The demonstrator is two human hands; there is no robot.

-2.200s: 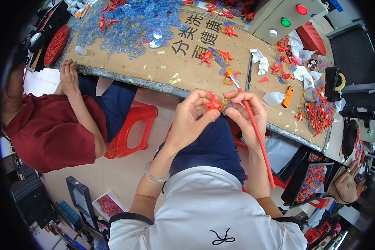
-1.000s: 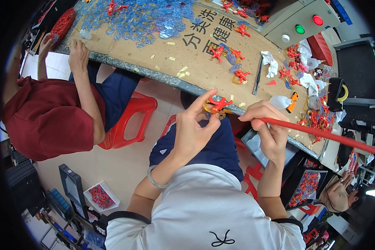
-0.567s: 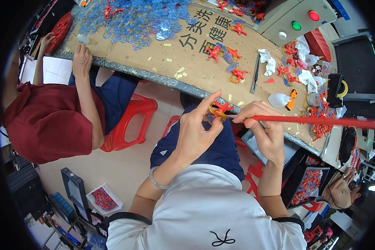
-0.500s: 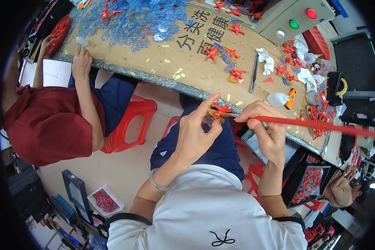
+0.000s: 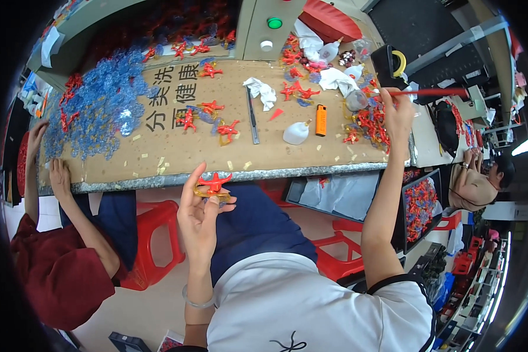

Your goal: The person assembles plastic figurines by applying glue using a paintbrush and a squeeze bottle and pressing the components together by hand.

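Figurine (image 5: 215, 184) clamped in left fingers (image 5: 193, 180), brush (image 5: 434, 92) in right fingers (image 5: 388, 104); cardboard-covered table (image 5: 188, 151), stools (image 5: 145, 249).

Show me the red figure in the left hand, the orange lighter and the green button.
Red figure (image 5: 215, 184), head view: middle of its body.
Orange lighter (image 5: 321, 122), head view: middle of its casing.
Green button (image 5: 274, 23), head view: centre of its face.

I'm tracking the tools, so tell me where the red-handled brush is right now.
In the head view, the red-handled brush is at the upper right, held in the right hand, up and to the right of the heap of red pieces.
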